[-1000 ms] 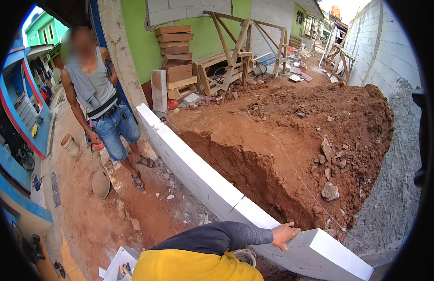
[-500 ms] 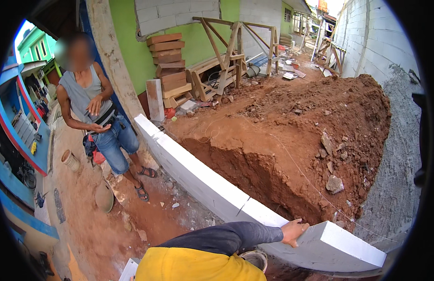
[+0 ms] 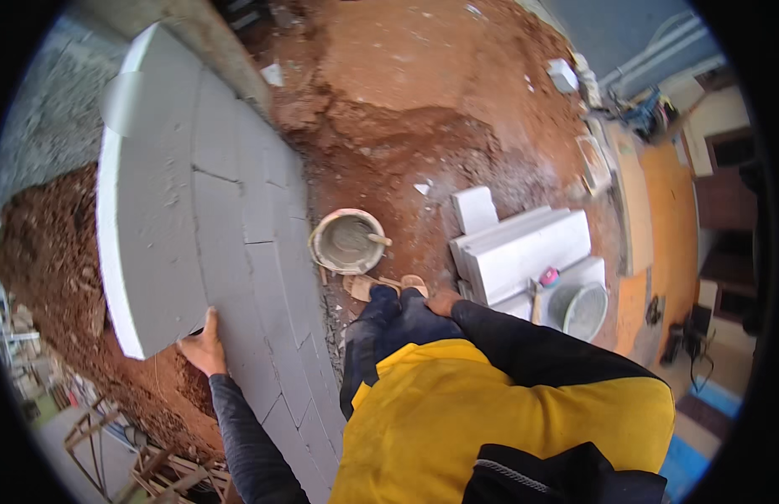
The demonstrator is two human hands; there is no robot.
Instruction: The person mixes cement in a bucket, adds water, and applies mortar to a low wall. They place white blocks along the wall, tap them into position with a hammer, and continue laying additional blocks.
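My left hand (image 3: pixel 203 344) rests on the top edge of a low grey block wall (image 3: pixel 280 336), beside the end of a raised light block (image 3: pixel 150 210). Its thumb and a finger are spread apart, and the other fingers are partly hidden over the far side. Close to my knees is my right hand (image 3: pixel 444 302), its fingers too hard to make out. A round bucket (image 3: pixel 349 242) of grey mortar stands by the wall in front of my feet. From the mortar sticks out a short handle (image 3: pixel 379 239).
White blocks (image 3: pixel 524 252) are stacked to the right. Next to them are a round grey basin (image 3: pixel 584 311) and a tool with a pink part (image 3: pixel 549 275). Red soil (image 3: pixel 57 260) is heaped beyond the wall on the left. Wooden trestles (image 3: pixel 175 475) stand at lower left.
My view has swung from the wall's length and another person to the bucket, my legs and the stacked blocks. That person is out of view. My left hand still touches the wall.
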